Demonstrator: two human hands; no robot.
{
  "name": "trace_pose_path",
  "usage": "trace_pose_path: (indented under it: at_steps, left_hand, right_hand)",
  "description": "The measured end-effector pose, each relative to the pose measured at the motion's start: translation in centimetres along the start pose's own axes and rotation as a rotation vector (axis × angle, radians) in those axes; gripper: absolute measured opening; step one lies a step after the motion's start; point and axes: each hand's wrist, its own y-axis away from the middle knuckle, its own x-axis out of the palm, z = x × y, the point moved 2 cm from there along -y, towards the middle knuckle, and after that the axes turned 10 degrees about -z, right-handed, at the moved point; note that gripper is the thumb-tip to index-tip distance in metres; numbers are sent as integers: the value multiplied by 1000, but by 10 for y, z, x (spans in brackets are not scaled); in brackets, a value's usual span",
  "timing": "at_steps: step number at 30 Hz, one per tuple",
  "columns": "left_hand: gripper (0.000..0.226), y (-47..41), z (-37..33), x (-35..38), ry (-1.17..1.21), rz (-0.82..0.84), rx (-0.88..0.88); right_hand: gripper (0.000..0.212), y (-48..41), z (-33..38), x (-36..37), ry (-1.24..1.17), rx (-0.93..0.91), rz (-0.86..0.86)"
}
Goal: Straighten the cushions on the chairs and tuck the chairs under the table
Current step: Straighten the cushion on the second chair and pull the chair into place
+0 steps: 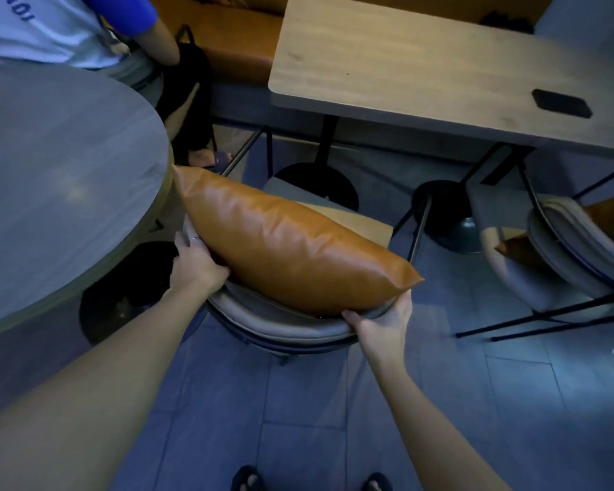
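A tan leather-look cushion (pixel 288 249) lies tilted across the near chair (pixel 284 324), one corner pointing far left toward the round worktop (pixel 61 178) and the other pointing near right past the chair's curved grey backrest. The left hand (pixel 195 264) is at the cushion's left edge, fingers curled around the top of the backrest with the thumb side pressed against the cushion; its grip is closed on the backrest. The right hand (pixel 383 324) holds the right end of the backrest just under the cushion's near right corner, thumb on the near face and fingers wrapped over the rim, grip closed on the chair.

The chair's seat points toward the rectangular wooden worktop (pixel 422 76) at the far side, and only its front edge sits close to that worktop's near edge; most of the chair is still out on the tiled floor (pixel 334 412). A small black object (pixel 562 102) lies on the rectangular worktop at the right.

To the right stands a second chair (pixel 564 249) with another tan cushion (pixel 610 221) on it, partly cut off by the edge of view. At far left a seated person in a light shirt (pixel 50 26) is beside the round worktop.
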Motion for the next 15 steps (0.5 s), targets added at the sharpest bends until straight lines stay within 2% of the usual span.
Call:
trace_pose_path:
  at_steps: [3, 7, 15]
  left_hand:
    - [103, -1, 5, 12, -28, -27, 21]
    - [106, 1, 6, 16, -10, -93, 70]
    - [103, 10, 11, 15, 58, -158, 80]
  right_hand:
    - [132, -3, -3, 10, -78, 128, 5]
    - [137, -8, -8, 22, -214, 366, -34]
    - [113, -6, -15, 18, -264, 237, -27]
